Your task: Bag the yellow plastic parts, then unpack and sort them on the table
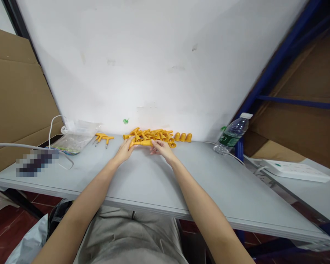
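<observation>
Between my hands, just above the tabletop, is a long yellow plastic corkscrew (143,143) lying nearly level. Its left end is gripped by my left hand (123,150), with the fingers closed round it. My right hand (162,148) pinches the other end between thumb and fingers. Right behind both hands lies a heap of yellow corkscrew parts (155,134), T-shaped handles and bell-shaped caps mixed together. To the left rest a few T-handles with metal spirals (107,139). Three yellow caps (183,137) stand in a row at the right of the heap.
A clear plastic bag (81,135) and a white cable (68,163) lie at the left, near a blurred-out dark object (35,164). A tilted water bottle (233,134) leans at the right. Beyond it sits a white power strip (297,170). A white wall (165,66) rises behind the table (145,179).
</observation>
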`<action>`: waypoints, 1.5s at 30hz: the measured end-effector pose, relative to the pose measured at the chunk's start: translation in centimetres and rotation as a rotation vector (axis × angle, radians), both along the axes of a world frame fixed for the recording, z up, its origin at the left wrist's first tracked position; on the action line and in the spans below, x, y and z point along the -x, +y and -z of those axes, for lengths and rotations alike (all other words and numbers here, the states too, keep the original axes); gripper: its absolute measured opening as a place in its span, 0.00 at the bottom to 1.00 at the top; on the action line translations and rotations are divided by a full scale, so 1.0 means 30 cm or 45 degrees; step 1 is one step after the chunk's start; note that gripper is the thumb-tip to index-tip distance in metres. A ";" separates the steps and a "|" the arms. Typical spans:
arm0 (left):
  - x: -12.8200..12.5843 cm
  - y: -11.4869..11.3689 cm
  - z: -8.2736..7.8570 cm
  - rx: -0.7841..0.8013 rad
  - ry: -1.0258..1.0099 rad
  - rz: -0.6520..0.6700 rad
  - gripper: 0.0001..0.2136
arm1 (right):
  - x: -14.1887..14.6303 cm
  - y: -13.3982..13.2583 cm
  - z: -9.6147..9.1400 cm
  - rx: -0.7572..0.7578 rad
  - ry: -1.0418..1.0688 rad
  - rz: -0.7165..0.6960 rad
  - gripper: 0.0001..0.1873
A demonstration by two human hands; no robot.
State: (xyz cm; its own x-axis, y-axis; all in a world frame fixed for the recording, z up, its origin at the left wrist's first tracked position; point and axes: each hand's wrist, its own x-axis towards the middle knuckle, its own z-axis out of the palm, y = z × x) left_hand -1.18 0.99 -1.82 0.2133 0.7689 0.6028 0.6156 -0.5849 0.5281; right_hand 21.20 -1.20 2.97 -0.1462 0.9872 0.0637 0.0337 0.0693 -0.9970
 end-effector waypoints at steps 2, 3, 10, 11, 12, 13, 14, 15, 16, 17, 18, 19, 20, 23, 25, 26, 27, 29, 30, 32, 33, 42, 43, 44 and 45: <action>-0.001 -0.003 -0.003 0.002 0.010 0.006 0.23 | 0.006 -0.001 0.003 0.001 -0.012 0.024 0.22; -0.001 -0.003 -0.004 0.002 0.016 0.010 0.23 | 0.010 -0.001 0.004 0.006 -0.016 0.036 0.24; -0.002 -0.001 -0.002 -0.009 0.019 0.018 0.24 | 0.038 -0.015 -0.008 0.116 0.000 0.132 0.25; -0.002 -0.003 -0.003 -0.009 0.022 0.021 0.24 | 0.041 -0.017 -0.010 0.137 0.009 0.139 0.24; -0.002 -0.004 -0.003 -0.009 0.025 0.023 0.24 | 0.043 -0.018 -0.011 0.157 0.017 0.144 0.24; -0.003 -0.006 -0.004 -0.007 0.027 0.025 0.24 | 0.045 -0.019 -0.012 0.176 0.026 0.146 0.24; -0.004 -0.008 -0.005 -0.006 0.027 0.027 0.24 | 0.045 -0.020 -0.011 0.194 0.035 0.146 0.24; -0.004 -0.009 -0.005 -0.005 0.025 0.026 0.24 | 0.046 -0.020 -0.009 0.214 0.043 0.142 0.24; -0.005 -0.010 -0.004 -0.006 0.020 0.023 0.23 | 0.046 -0.020 -0.006 0.235 0.052 0.138 0.24; -0.007 -0.010 -0.003 -0.007 0.015 0.017 0.23 | 0.046 -0.018 -0.004 0.258 0.069 0.128 0.23; -0.008 -0.010 -0.001 -0.011 0.008 0.012 0.23 | 0.046 -0.016 -0.001 0.281 0.096 0.111 0.22; -0.009 -0.009 0.002 -0.014 0.002 0.009 0.23 | 0.046 -0.013 0.000 0.308 0.134 0.081 0.21; -0.011 -0.009 0.004 -0.018 -0.005 0.009 0.22 | 0.047 -0.009 0.000 0.339 0.182 0.043 0.20; -0.013 -0.008 0.009 -0.021 -0.037 0.008 0.21 | 0.055 0.008 -0.013 0.466 0.337 -0.087 0.16; -0.011 -0.007 0.009 -0.013 -0.056 -0.011 0.21 | 0.063 0.021 -0.029 0.557 0.395 -0.140 0.14; -0.009 -0.007 0.009 -0.009 -0.062 -0.023 0.20 | 0.068 0.027 -0.038 0.595 0.410 -0.152 0.13; -0.006 -0.006 0.008 -0.006 -0.066 -0.036 0.20 | 0.072 0.032 -0.048 0.630 0.418 -0.160 0.13; 0.001 -0.004 0.007 -0.009 -0.070 -0.052 0.20 | 0.079 0.041 -0.069 0.690 0.428 -0.177 0.13; 0.004 -0.002 0.007 -0.014 -0.072 -0.052 0.20 | 0.081 0.044 -0.080 0.718 0.430 -0.185 0.13; 0.009 0.002 0.006 -0.029 -0.075 -0.042 0.21 | 0.086 0.053 -0.104 0.756 0.435 -0.193 0.11; 0.009 0.004 0.006 -0.039 -0.080 -0.049 0.21 | 0.088 0.059 -0.116 0.761 0.433 -0.190 0.10; 0.007 0.010 -0.001 -0.105 -0.249 -0.345 0.22 | 0.143 0.180 -0.097 -0.097 0.035 0.362 0.10; 0.009 0.011 0.000 -0.106 -0.248 -0.349 0.22 | 0.150 0.191 -0.073 -0.258 -0.125 0.445 0.13; 0.010 0.011 0.002 -0.103 -0.244 -0.348 0.21 | 0.155 0.200 -0.047 -0.400 -0.317 0.484 0.16; 0.011 0.012 0.003 -0.097 -0.237 -0.345 0.21 | 0.161 0.207 -0.020 -0.511 -0.523 0.476 0.18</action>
